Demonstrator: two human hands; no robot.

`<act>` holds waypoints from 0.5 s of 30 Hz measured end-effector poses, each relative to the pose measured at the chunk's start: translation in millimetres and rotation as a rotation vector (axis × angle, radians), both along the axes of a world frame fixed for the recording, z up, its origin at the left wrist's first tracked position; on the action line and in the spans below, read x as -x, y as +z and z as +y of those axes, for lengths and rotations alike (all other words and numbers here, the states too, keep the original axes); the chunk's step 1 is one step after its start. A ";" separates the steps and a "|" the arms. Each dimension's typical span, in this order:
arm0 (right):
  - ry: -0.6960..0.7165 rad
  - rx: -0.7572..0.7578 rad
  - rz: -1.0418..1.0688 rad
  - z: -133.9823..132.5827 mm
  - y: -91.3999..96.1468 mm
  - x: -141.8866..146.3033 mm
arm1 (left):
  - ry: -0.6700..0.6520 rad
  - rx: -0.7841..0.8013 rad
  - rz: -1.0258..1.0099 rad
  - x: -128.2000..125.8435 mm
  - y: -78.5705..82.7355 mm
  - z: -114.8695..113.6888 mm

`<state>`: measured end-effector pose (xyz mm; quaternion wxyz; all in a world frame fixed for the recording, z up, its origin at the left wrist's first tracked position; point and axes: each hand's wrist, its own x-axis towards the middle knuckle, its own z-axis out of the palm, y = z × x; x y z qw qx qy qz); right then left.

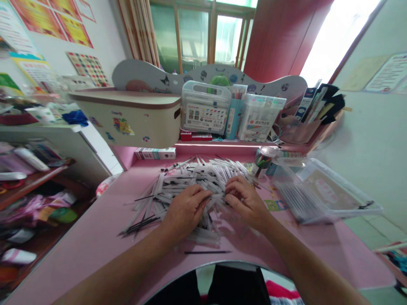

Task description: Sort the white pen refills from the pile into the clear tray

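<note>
A heap of clear and whitish plastic pen tubes [178, 186], mixed with thin dark rods, lies on the pink desk. Over the middle of the heap, my left hand [187, 207] has its thumb and fingers pressed together near their tips. My right hand [246, 199] is at the heap's right side, its fingers curled towards the thumb. The tips of both hands face each other a short distance apart over pale tubes. What either hand pinches is too small and blurred to name. Several dark rods [141, 224] stick out at the left. One more dark rod [208, 252] lies near the front edge.
An open clear plastic box [308, 212] with its lid stands at the right. Behind the heap are a jar of pens [264, 159] and a long narrow carton [155, 153]. The raised shelf carries a cream storage bin [133, 120] and marker cases [205, 112].
</note>
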<state>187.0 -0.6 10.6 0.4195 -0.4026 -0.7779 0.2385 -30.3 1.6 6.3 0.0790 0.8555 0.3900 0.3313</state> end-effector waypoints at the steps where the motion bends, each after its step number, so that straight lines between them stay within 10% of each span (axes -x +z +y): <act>1: 0.012 0.007 0.017 -0.7 0.4 0.3 | -0.001 -0.004 -0.002 0.1 0.0 0.0; 15: 0.008 -0.016 -0.004 -3.0 2.4 1.5 | 0.002 -0.002 0.008 -0.1 -0.4 0.2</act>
